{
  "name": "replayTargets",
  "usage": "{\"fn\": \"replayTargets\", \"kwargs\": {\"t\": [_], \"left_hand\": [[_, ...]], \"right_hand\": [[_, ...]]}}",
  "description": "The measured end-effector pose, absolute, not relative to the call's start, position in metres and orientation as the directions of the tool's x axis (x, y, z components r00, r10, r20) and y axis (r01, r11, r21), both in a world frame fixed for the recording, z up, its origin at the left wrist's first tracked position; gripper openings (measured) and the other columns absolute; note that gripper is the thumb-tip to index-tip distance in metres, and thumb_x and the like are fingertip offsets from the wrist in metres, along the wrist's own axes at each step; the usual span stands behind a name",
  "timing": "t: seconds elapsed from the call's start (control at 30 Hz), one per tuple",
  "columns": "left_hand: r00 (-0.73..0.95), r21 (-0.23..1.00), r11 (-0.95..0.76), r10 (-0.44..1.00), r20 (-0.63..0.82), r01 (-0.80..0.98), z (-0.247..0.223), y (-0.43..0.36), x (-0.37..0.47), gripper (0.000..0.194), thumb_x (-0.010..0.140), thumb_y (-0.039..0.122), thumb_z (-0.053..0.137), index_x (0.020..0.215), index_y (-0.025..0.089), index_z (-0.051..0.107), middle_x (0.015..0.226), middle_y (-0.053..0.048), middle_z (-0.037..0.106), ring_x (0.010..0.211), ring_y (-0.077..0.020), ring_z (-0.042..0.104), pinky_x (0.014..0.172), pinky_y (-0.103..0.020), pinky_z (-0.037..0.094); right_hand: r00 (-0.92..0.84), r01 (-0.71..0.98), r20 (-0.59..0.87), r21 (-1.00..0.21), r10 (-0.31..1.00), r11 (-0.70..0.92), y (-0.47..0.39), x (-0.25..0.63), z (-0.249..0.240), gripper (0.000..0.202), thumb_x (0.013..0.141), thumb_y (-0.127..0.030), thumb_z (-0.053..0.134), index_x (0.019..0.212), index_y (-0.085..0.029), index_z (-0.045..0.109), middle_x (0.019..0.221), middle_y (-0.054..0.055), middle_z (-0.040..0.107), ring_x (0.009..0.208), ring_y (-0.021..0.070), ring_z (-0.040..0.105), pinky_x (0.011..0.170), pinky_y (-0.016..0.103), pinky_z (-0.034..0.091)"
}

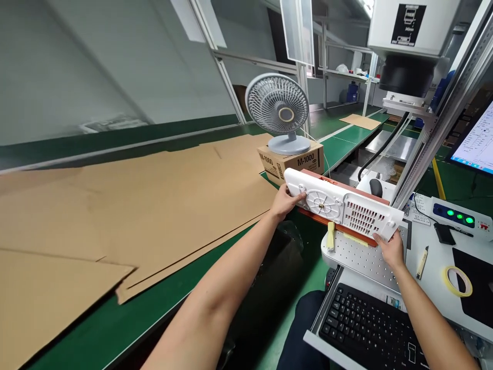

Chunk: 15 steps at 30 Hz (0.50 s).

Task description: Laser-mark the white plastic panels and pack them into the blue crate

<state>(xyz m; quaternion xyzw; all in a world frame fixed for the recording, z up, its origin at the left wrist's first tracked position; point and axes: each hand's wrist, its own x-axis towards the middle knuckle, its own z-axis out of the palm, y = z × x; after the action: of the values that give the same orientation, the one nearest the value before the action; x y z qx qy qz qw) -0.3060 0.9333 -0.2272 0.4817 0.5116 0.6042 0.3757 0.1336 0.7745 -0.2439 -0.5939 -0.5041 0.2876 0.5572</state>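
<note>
A long white plastic housing [342, 205], with a round spoked grille and a slotted vent, is held up in front of me, tilted down to the right. My left hand [285, 201] is closed on its left end, the thumb lying on the front face. At its lower right corner, my right hand [391, 249] grips it with the thumb in front. Behind the housing shows an orange-red block [316, 218], partly hidden. Below lies a perforated metal plate [362, 262] on the workbench, with a yellow strip [330, 236] at its left edge.
A grey fan [277, 110] stands on a carton [290, 162] to the left. Flat cardboard [173, 200] covers the green belt. A white machine head [412, 31] hangs above. Right are a control box [458, 213], cutter [422, 263], tape roll [457, 281] and monitor [477, 141]; a keyboard [370, 321] sits below.
</note>
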Motion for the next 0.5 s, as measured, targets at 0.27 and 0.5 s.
{"fn": "replayTargets", "kwargs": {"t": [0.27,0.5], "left_hand": [[-0.26,0.98,-0.196,0.945,0.199,0.038,-0.243,0.944,-0.313,0.096,0.059,0.059,0.106,0.132,0.016,0.062,0.129,-0.017,0.075,0.117,-0.0329,0.07,0.1,-0.046,0.058],[-0.263,0.982,-0.187,0.947,0.184,0.013,-0.235,0.938,-0.308,0.097,0.061,0.061,0.105,0.134,0.017,0.06,0.136,-0.018,0.073,0.114,-0.0323,0.072,0.092,-0.044,0.061]], "right_hand": [[0.484,0.407,0.238,-0.913,0.842,0.025,0.781,0.123,-0.244,0.071,0.072,-0.076,0.085,0.111,-0.016,0.082,0.114,0.022,0.084,0.108,0.0441,0.079,0.096,0.054,0.061],[0.499,0.425,0.246,-0.905,0.831,0.012,0.779,0.122,-0.236,0.07,0.07,-0.076,0.083,0.107,-0.017,0.082,0.108,0.02,0.084,0.101,0.0434,0.08,0.093,0.055,0.062]]}}
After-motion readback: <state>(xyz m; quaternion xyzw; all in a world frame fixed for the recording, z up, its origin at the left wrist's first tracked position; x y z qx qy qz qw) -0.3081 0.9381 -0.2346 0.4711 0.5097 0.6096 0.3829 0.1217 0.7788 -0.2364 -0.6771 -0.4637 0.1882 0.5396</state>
